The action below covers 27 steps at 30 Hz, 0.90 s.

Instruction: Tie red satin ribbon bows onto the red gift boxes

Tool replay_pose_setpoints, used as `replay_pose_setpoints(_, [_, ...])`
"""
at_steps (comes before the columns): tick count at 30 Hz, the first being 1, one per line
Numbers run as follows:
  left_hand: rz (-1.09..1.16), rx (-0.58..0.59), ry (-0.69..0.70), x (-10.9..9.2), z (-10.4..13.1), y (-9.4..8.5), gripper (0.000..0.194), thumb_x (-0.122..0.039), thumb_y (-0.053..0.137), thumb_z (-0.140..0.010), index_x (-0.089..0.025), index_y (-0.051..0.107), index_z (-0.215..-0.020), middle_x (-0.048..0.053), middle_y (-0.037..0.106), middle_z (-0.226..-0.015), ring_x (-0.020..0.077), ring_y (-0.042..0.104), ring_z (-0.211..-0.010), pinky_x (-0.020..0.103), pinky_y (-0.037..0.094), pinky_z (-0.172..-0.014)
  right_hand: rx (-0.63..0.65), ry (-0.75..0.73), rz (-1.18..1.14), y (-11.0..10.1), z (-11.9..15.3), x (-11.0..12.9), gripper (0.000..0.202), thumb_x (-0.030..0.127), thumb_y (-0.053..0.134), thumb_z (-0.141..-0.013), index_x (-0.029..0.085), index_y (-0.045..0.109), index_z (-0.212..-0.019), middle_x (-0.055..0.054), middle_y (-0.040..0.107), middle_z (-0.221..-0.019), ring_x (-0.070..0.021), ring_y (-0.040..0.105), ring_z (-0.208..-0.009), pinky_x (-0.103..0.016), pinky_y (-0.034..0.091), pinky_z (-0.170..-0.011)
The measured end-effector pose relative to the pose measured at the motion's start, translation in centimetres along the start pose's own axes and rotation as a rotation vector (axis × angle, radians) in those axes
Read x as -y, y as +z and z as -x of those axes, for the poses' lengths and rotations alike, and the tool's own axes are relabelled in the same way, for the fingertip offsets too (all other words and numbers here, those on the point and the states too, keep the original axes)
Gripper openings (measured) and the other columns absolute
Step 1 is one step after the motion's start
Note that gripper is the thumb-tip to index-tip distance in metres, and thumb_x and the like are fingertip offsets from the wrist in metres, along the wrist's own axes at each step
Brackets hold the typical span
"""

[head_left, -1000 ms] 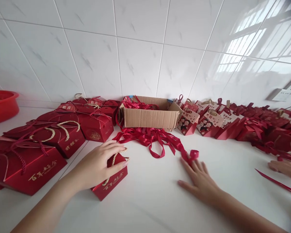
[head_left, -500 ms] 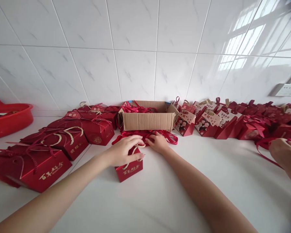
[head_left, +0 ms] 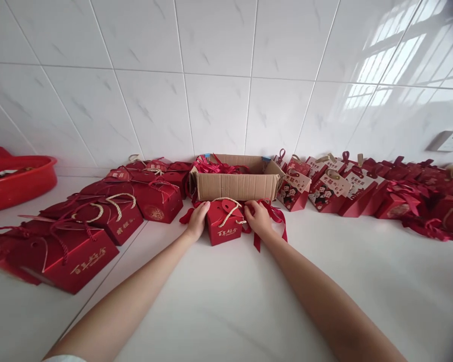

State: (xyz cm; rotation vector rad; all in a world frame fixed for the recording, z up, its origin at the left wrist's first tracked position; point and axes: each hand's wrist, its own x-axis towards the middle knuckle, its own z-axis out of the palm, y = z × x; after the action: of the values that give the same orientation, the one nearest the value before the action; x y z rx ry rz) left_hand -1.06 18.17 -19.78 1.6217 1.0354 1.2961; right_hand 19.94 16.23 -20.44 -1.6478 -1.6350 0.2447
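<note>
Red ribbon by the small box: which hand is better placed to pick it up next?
Right, probably. The right hand already rests on the red ribbon; the left hand is against the small box on its far side.

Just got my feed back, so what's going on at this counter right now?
A person has both hands on a small red gift box with a gold rope handle, set on the white counter just in front of a cardboard box of red ribbon. The left hand presses its left side; the right hand is at its right side among loose ribbon. More red gift boxes line both sides.
</note>
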Motion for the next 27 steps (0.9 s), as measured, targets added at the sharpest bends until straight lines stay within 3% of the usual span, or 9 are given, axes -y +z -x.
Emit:
replay_pose_setpoints(5, [0.17, 0.134, -0.106, -0.6, 0.0, 0.1, 0.059, -0.066, 0.044, -0.082, -0.014, 0.067, -0.1, 0.011, 0.072, -0.101, 0.0295, 0.063, -0.099, 0.039, 0.045, -0.093, 0.077, 0.001, 0.033, -3.0, -1.5, 0.8, 0.026, 0.035, 0.049, -0.096, 0.013, 0.062, -0.104, -0.006, 0.064, -0.1, -0.0172, 0.061, -0.095, -0.039, 0.049, -0.089])
replay_pose_setpoints(9, [0.245, 0.166, -0.139, -0.8, 0.2, 0.1, 0.061, -0.067, 0.048, -0.08, -0.014, 0.069, -0.102, 0.011, 0.073, -0.104, 0.0314, 0.062, -0.105, 0.042, 0.043, -0.097, 0.266, -0.033, 0.086, -7.8, -3.0, 1.2, 0.02, 0.028, 0.053, -0.093, 0.013, 0.066, -0.094, -0.005, 0.068, -0.095, -0.0168, 0.063, -0.09, -0.036, 0.051, -0.084])
replay_pose_setpoints(13, [0.279, 0.175, -0.146, -0.8, 0.3, 0.1, 0.062, -0.068, 0.049, -0.079, -0.014, 0.069, -0.102, 0.01, 0.073, -0.103, 0.0315, 0.061, -0.108, 0.043, 0.041, -0.1, 0.39, -0.047, 0.147, -12.7, -2.8, 1.2, 0.025, 0.007, 0.05, -0.076, 0.019, 0.071, -0.076, -0.004, 0.071, -0.083, -0.016, 0.064, -0.072, -0.027, 0.051, -0.066])
replay_pose_setpoints(17, [0.294, 0.167, -0.154, -0.6, 0.2, 0.2, 0.063, -0.068, 0.049, -0.079, -0.013, 0.069, -0.102, 0.011, 0.074, -0.103, 0.0323, 0.061, -0.108, 0.044, 0.04, -0.101, 0.255, -0.079, 0.166, -16.6, -1.0, 2.8, 0.029, 0.014, 0.048, -0.076, 0.022, 0.071, -0.092, -0.003, 0.07, -0.089, -0.0141, 0.059, -0.063, -0.025, 0.046, -0.056])
replay_pose_setpoints(21, [0.297, 0.159, -0.177, -0.2, 0.1, 0.1, 0.063, -0.069, 0.05, -0.078, -0.013, 0.07, -0.101, 0.011, 0.074, -0.101, 0.0319, 0.063, -0.105, 0.044, 0.04, -0.101, -0.192, -0.163, 0.075, -18.6, 0.6, 4.6, 0.033, 0.027, 0.048, -0.085, 0.023, 0.063, -0.114, -0.006, 0.067, -0.105, -0.0098, 0.054, -0.058, -0.026, 0.045, -0.058])
replay_pose_setpoints(22, [0.296, 0.161, -0.185, -0.1, 0.0, 0.1, 0.063, -0.069, 0.05, -0.078, -0.014, 0.07, -0.101, 0.011, 0.074, -0.1, 0.0317, 0.064, -0.104, 0.043, 0.041, -0.1, -0.232, -0.177, 0.059, -18.7, 0.8, 4.7, 0.034, 0.031, 0.048, -0.086, 0.022, 0.062, -0.115, -0.006, 0.067, -0.106, -0.0099, 0.054, -0.058, -0.026, 0.046, -0.058])
replay_pose_setpoints(23, [0.296, 0.164, -0.191, 0.1, 0.0, 0.1, 0.063, -0.069, 0.05, -0.078, -0.014, 0.07, -0.1, 0.01, 0.074, -0.099, 0.0315, 0.064, -0.102, 0.043, 0.042, -0.099, -0.182, -0.177, 0.064, -18.8, 0.9, 4.5, 0.035, 0.034, 0.049, -0.087, 0.022, 0.063, -0.116, -0.007, 0.067, -0.105, -0.0108, 0.056, -0.059, -0.026, 0.047, -0.057])
replay_pose_setpoints(27, [0.304, 0.174, -0.201, 0.6, -0.2, 0.1, 0.064, -0.07, 0.049, -0.078, -0.015, 0.07, -0.104, 0.01, 0.074, -0.101, 0.031, 0.064, -0.103, 0.043, 0.044, -0.098, 0.414, -0.065, 0.246, -18.9, 0.7, 2.4, 0.035, 0.042, 0.059, -0.082, 0.025, 0.069, -0.111, -0.007, 0.071, -0.093, -0.017, 0.065, -0.068, -0.026, 0.051, -0.056])
